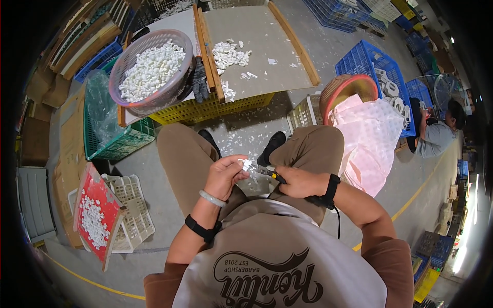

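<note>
Between my knees, my left hand (224, 176) pinches a small white piece (247, 165), probably plastic, its outline partly covered by the fingers. My right hand (300, 182) is closed around a pair of pliers (272, 175) with black and yellow handles. The plier jaws point left and lie close to the white piece; whether they touch it I cannot tell. Ahead of my knees, a low board (267, 51) carries a small heap of white pieces (229, 56). Left of it stands a pinkish basket (116, 77) heaped with similar white pieces (152, 69).
A dark glove (200, 82) lies beside the basket. At left are a green crate (92, 138) and a red tray (97, 188) of white bits on a cream crate (134, 205). At right, pink sheeting (367, 138) hangs from a red-rimmed tub (354, 78) near a blue crate (359, 56). Another person (436, 134) is far right.
</note>
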Motion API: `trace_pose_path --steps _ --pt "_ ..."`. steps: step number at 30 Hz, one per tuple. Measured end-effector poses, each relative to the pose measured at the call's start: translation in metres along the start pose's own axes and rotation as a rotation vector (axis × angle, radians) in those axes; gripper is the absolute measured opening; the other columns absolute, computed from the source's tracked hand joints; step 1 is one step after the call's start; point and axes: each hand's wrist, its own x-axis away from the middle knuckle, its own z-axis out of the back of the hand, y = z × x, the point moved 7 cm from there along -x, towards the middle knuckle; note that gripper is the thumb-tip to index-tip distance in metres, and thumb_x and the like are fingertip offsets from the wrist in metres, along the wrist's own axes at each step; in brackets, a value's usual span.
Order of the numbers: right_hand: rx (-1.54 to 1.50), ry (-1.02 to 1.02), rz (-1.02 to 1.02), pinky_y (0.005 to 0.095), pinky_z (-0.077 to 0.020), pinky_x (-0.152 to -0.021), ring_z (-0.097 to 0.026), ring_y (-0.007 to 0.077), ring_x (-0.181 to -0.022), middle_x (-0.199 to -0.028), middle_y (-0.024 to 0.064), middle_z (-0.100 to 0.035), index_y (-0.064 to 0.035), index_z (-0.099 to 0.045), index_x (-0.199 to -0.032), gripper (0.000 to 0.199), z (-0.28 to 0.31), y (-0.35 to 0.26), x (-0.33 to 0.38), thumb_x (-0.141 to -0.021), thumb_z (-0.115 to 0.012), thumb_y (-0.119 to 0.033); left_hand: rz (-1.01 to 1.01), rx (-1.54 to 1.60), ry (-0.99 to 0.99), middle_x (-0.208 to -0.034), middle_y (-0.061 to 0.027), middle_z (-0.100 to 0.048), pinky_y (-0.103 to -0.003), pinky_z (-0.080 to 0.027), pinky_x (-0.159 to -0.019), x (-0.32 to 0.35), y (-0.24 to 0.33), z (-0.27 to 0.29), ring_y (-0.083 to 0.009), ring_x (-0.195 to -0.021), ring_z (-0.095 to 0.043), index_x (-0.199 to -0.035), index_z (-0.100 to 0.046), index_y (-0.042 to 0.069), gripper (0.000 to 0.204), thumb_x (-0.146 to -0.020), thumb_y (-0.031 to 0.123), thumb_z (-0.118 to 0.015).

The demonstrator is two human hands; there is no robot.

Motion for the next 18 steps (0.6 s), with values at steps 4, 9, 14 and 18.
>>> trace_pose_path --steps 4,9,14,18 --pt "-0.008 -0.022 -0.007 0.0462 -0.0425 -0.081 -0.055 0.0424 -0.095 -0.097 0.0285 -0.056 0.0065 -0.048 -0.099 0.028 -0.0030 0.0034 -0.0024 -0.079 -0.048 -0.014 -0.004 -0.031 0.012 -0.085 -0.0089 -0.065 -0.027 -0.055 -0.067 -0.0009 0.0017 0.0001 -0.0142 -0.070 -0.064 -0.106 -0.060 -0.003 0.019 -0.091 0.007 -0.054" --pt "-0.005 -0.043 -0.021 0.0463 -0.0425 -0.082 -0.055 0.0421 -0.095 -0.097 0.0285 -0.057 0.0063 -0.049 -0.098 0.028 -0.0051 0.0026 -0.0040 -0.080 -0.048 -0.015 -0.019 -0.056 0.018 -0.085 -0.0086 -0.065 -0.027 -0.055 -0.066 -0.0013 0.0013 0.0019 -0.0140 -0.070 -0.064 -0.105 -0.061 -0.003 0.018 -0.091 0.007 -0.055" --pt "-0.024 -0.023 0.011 0.0449 -0.0430 -0.082 -0.056 0.0418 -0.095 -0.097 0.0286 -0.057 0.0073 -0.049 -0.102 0.031 -0.0070 0.0035 -0.0073 -0.080 -0.048 -0.015 -0.011 -0.071 0.012 -0.085 -0.0083 -0.065 -0.026 -0.055 -0.067 -0.0019 -0.0003 -0.0010 -0.0141 -0.070 -0.064 -0.104 -0.062 -0.004 0.018 -0.090 0.006 -0.056" --pt "-0.009 -0.033 0.005 0.0446 -0.0432 -0.083 -0.056 0.0418 -0.096 -0.098 0.0289 -0.057 0.0076 -0.050 -0.102 0.032 -0.0047 0.0006 -0.0042 -0.080 -0.048 -0.014 -0.014 -0.073 -0.001 -0.085 -0.0081 -0.065 -0.026 -0.055 -0.067 -0.0011 0.0005 -0.0021 -0.0139 -0.070 -0.064 -0.104 -0.062 -0.003 0.018 -0.090 0.006 -0.056"
